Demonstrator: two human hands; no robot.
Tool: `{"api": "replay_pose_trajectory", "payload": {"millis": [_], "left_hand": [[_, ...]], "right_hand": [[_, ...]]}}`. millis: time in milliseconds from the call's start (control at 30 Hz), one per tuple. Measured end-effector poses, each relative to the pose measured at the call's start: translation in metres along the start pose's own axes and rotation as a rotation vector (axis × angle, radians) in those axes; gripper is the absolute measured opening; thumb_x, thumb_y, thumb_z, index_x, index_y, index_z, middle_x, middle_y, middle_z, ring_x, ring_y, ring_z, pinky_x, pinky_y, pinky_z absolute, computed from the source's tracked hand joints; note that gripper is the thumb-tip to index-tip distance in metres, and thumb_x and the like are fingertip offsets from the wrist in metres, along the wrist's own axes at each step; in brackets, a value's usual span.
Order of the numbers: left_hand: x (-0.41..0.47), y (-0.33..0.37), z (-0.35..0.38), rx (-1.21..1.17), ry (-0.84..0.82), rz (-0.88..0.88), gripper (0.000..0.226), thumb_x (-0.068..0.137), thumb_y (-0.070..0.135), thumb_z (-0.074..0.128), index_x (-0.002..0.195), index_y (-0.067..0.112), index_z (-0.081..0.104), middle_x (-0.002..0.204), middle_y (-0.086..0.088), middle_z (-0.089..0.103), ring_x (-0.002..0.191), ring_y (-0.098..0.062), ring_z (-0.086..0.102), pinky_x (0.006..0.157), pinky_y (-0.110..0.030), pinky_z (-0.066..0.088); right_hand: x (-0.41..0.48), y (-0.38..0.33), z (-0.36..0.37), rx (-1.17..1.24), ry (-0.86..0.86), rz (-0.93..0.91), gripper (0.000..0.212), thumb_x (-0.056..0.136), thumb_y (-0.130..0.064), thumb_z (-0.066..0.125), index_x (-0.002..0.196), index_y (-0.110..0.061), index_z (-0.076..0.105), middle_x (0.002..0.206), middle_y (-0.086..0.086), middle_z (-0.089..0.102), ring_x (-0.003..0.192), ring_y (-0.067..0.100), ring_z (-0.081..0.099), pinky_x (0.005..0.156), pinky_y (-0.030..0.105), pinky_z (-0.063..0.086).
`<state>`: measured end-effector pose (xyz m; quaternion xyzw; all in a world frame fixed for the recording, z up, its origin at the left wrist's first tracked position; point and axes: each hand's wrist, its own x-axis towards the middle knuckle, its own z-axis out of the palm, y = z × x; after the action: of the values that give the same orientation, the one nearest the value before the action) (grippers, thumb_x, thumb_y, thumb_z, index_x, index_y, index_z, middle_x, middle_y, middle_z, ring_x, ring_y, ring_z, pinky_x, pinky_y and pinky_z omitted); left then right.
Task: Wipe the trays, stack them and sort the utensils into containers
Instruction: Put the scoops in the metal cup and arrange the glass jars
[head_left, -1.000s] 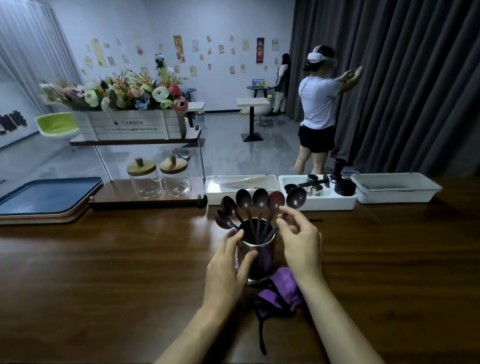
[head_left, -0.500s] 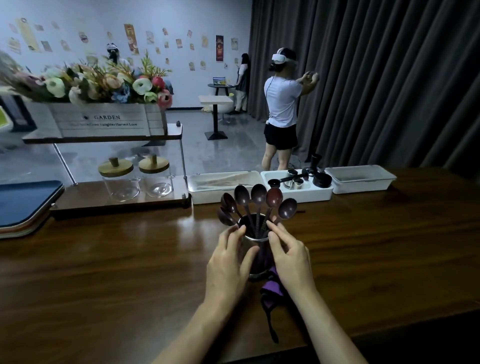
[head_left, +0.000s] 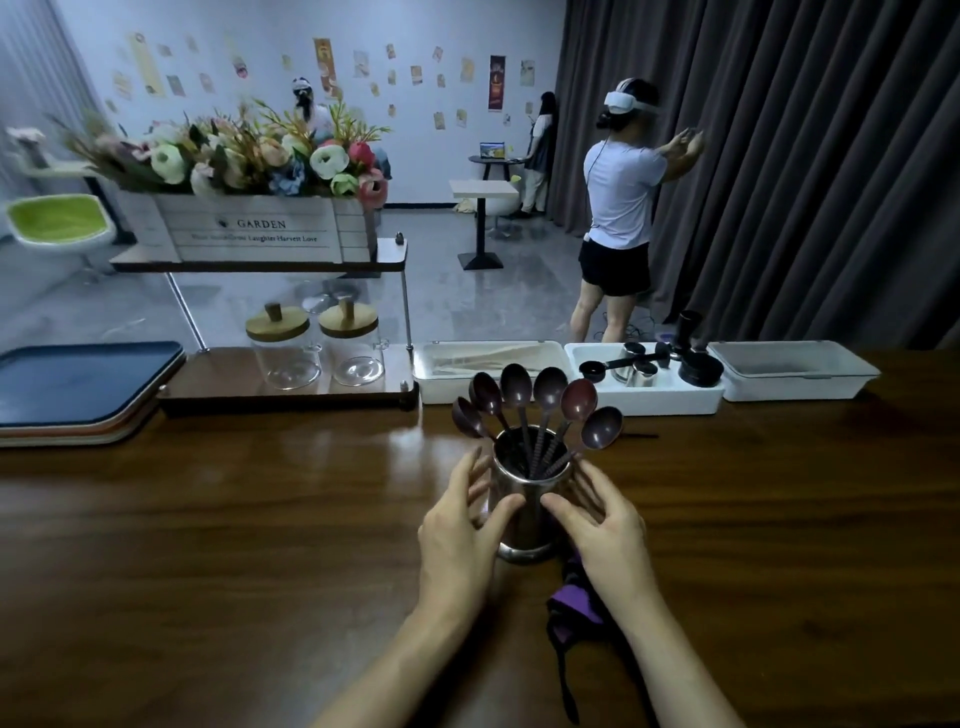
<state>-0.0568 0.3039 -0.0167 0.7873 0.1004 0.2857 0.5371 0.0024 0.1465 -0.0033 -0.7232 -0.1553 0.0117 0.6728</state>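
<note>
At table (head_left: 234, 530) centre, metal cup (head_left: 524, 506) holds six spoons (head_left: 549, 385); my left hand (head_left: 460, 535) and right hand (head_left: 605, 535) flank it, fingers spread, thumbs touching its wall. White bins (head_left: 649, 404) line far edge, well apart.

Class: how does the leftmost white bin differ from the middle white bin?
The leftmost bin holds pale, long sticks lying flat; the middle bin holds black scoops and metal cups. Nothing rises above the leftmost bin's rim; a black item stands above the middle bin's. Both are white, rectangular, side by side.
</note>
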Motion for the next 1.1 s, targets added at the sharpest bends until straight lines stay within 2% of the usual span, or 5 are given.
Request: {"api": "replay_pose_trajectory", "payload": {"millis": [200,567,700,833,1100], "left_hand": [[0.007,0.003,-0.002,-0.012,0.064,-0.075,0.067,0.085,0.022,0.083,0.142,0.040,0.054,0.119,0.022,0.070,0.110,0.014,0.062,0.090,-0.007,0.047],[0.023,-0.018,-0.087,-0.091,0.344,-0.152,0.058,0.087,0.013,0.080,0.140,0.025,0.061,0.120,0.013,0.074,0.115,-0.003,0.067,0.103,-0.034,0.053],[0.042,-0.027,-0.144,-0.048,0.411,-0.147,0.061,0.087,0.014,0.079,0.144,0.022,0.058,0.121,0.017,0.072,0.116,-0.001,0.066,0.102,-0.026,0.052],[0.073,-0.043,-0.211,-0.013,0.439,-0.129,0.060,0.089,0.015,0.078,0.145,0.022,0.057,0.122,0.022,0.070,0.117,0.000,0.065,0.100,-0.021,0.051],[0.151,-0.084,-0.315,-0.014,0.379,-0.101,0.052,0.093,0.013,0.073,0.142,0.019,0.058,0.132,0.009,0.068,0.120,-0.003,0.063,0.103,-0.022,0.050]], "right_hand": [[0.030,-0.003,0.000,-0.061,-0.208,0.004,0.047,0.083,-0.014,0.079,0.125,-0.032,0.065,0.107,-0.028,0.072,0.106,-0.009,0.065,0.093,0.016,0.052],[0.058,-0.007,0.111,0.019,-0.398,-0.070,0.065,0.081,-0.003,0.080,0.140,-0.016,0.057,0.123,-0.014,0.068,0.115,-0.003,0.063,0.098,0.015,0.048],[0.075,-0.016,0.179,0.004,-0.470,-0.069,0.073,0.076,-0.032,0.086,0.142,-0.030,0.056,0.128,-0.013,0.067,0.117,-0.001,0.062,0.105,0.030,0.050],[0.087,-0.037,0.254,0.016,-0.466,-0.114,0.068,0.079,-0.025,0.085,0.141,-0.031,0.056,0.116,-0.021,0.068,0.105,-0.014,0.062,0.096,0.011,0.047],[0.119,-0.059,0.378,0.020,-0.446,-0.138,0.058,0.075,-0.050,0.076,0.125,-0.065,0.051,0.111,-0.036,0.066,0.110,-0.008,0.061,0.102,0.033,0.051]]}}
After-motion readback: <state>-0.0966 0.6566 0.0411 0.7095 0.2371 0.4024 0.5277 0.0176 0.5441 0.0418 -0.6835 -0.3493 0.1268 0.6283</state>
